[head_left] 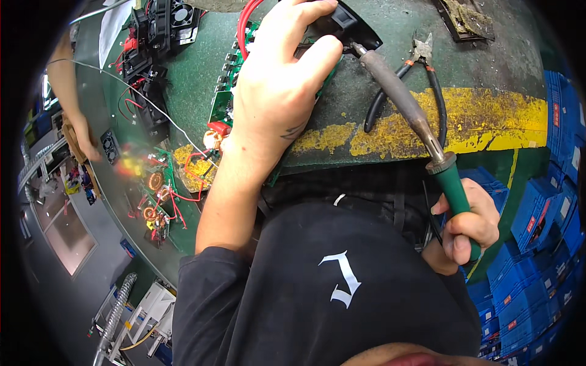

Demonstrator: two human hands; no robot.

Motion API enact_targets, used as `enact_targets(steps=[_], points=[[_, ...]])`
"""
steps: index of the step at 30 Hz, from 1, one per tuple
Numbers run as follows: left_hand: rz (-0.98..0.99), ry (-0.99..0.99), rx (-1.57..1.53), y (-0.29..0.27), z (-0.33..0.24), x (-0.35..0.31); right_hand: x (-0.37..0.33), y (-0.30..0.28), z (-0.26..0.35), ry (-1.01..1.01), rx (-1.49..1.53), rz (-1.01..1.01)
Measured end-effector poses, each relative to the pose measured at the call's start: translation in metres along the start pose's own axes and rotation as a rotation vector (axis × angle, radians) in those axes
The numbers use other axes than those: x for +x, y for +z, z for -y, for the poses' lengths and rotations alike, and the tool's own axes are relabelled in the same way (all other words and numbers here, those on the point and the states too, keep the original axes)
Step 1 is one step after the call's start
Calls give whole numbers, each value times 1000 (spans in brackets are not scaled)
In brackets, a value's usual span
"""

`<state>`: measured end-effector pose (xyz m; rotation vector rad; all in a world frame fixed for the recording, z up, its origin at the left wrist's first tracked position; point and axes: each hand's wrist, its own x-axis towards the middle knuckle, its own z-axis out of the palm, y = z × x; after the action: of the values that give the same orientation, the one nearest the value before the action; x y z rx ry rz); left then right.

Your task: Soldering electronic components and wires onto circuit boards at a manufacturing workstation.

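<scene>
Soldering iron (421, 125), probably rigid and hot-tipped, is best held by its green handle (453, 190), wrapped by right fingers (477, 226); left fingers' (314, 9) grip, part-curled near the iron's tip (356, 47), cannot be told.

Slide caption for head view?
Right hand grips a green-handled soldering iron, tip near a black plastic part by the left hand.
</scene>
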<state>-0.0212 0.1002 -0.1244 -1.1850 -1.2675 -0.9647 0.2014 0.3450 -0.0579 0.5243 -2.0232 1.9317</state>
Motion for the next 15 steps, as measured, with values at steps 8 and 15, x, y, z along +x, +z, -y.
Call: enact_targets(steps=[8, 15], points=[[-51, -18, -64, -3, -4, -7, 41, -18, 14, -325, -272, 513], [114, -82, -12, -21, -12, 0, 50, -18, 17, -466, -404, 600]])
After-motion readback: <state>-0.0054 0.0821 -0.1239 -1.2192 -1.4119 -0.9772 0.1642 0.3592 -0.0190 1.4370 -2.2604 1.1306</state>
